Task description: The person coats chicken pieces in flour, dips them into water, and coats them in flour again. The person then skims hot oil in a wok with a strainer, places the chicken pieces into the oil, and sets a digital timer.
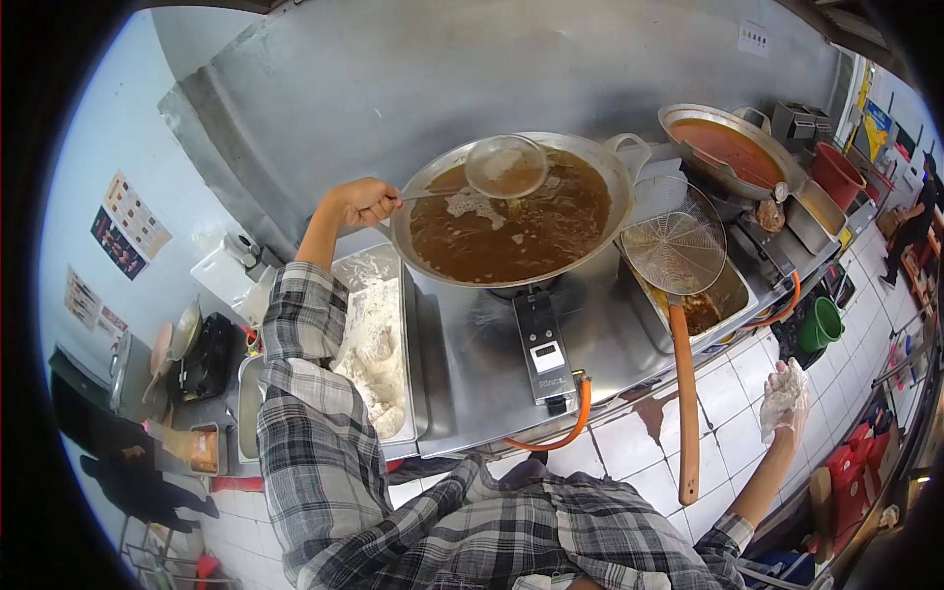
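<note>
My left hand [370, 202] is wrapped round the thin handle of a small round mesh skimmer [506, 166]. The skimmer is over the far part of a wide pan [629, 202] of brown oil, with pale foam around it. My right hand [786, 396], coated with white flour, is held out at the right over the floor, away from the pan; its fingers look loosely extended and nothing shows in it. A steel tray [408, 393] of white flour with coated lumps lies below my left forearm.
A large wire strainer [675, 246] with a wooden handle rests over a tray [733, 313] right of the pan. Behind it stands a pan of red-orange sauce [723, 147]. An orange hose [580, 418] hangs at the stove front. Other people [919, 221] stand at both sides.
</note>
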The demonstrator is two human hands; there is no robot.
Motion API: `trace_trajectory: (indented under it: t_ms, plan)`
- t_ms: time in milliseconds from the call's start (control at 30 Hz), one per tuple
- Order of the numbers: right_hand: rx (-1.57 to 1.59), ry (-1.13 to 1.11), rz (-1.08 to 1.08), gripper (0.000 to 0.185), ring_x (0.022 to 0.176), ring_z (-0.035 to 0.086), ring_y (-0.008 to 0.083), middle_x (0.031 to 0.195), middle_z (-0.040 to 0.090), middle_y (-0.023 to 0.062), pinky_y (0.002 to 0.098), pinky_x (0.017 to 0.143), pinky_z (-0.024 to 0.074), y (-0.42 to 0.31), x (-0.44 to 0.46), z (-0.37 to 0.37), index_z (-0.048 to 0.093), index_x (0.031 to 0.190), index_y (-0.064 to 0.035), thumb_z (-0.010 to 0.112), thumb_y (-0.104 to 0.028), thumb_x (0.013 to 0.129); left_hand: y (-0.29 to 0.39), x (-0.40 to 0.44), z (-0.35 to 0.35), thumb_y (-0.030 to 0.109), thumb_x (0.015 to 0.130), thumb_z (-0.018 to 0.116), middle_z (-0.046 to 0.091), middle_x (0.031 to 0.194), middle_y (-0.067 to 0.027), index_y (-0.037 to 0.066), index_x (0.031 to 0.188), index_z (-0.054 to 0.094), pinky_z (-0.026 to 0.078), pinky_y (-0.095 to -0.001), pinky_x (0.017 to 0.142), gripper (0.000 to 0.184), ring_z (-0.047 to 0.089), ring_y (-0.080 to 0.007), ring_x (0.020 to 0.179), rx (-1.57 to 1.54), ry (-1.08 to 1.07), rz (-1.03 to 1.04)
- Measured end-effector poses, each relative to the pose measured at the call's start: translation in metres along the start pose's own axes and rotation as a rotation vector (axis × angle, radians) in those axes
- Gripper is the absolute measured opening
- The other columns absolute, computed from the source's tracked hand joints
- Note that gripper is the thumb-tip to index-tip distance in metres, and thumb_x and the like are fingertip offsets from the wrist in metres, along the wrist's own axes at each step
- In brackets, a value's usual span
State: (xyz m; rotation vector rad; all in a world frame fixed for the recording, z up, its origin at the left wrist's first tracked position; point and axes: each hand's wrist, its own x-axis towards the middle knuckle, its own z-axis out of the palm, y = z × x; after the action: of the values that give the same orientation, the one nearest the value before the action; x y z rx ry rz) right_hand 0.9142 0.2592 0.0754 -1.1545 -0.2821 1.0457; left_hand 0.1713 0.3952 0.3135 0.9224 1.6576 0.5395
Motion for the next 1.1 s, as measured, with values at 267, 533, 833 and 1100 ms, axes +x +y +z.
trace_trajectory:
  t_ms: [267,533,833,1100]
  plan:
    - [0.057,-0.137,0.074,0.039,0.079,0.052,0.0173,0.106,0.061,0.0041,0.0310,0.076,0.0420,0.008,0.002,-0.007,0.053,0.121,-0.0149,0.062,-0.032,0.088,-0.014,0.084,0.004,0.019,0.083,0.052,0.067,0.085,-0.0221,-0.004,0.086,0.066,0.055,-0.0404,0.063,0.027,0.068,-0.0304,0.079,1.170,0.818,0.261]
    - [0.135,-0.219,0.014,0.039,0.073,0.063,0.0233,0.104,0.064,0.0143,0.0312,0.064,0.0530,0.021,0.010,-0.030,0.053,0.124,-0.0067,0.051,-0.029,0.092,-0.021,0.097,0.082,0.014,0.086,0.050,0.063,0.109,-0.0233,-0.003,0.102,0.066,0.050,-0.0447,0.087,0.029,0.061,-0.0380,0.104,0.915,0.931,0.238]
    - [0.196,-0.342,-0.070,0.040,0.074,0.063,0.0233,0.102,0.065,0.0153,0.0310,0.062,0.0531,0.025,0.004,-0.045,0.052,0.123,-0.0048,0.056,-0.027,0.089,-0.008,0.111,0.117,0.014,0.081,0.056,0.064,0.108,-0.0216,0.000,0.101,0.067,0.052,-0.0413,0.084,0.028,0.063,-0.0336,0.101,1.187,0.627,0.151]
    - [0.110,-0.292,-0.024,0.040,0.075,0.060,0.0235,0.102,0.064,0.0138,0.0319,0.065,0.0507,0.025,0.014,-0.043,0.054,0.122,-0.0076,0.046,-0.033,0.093,0.008,0.113,0.121,0.012,0.071,0.048,0.064,0.072,-0.0238,-0.005,0.081,0.069,0.051,-0.0411,0.063,0.028,0.067,-0.0325,0.069,1.612,0.157,0.352]
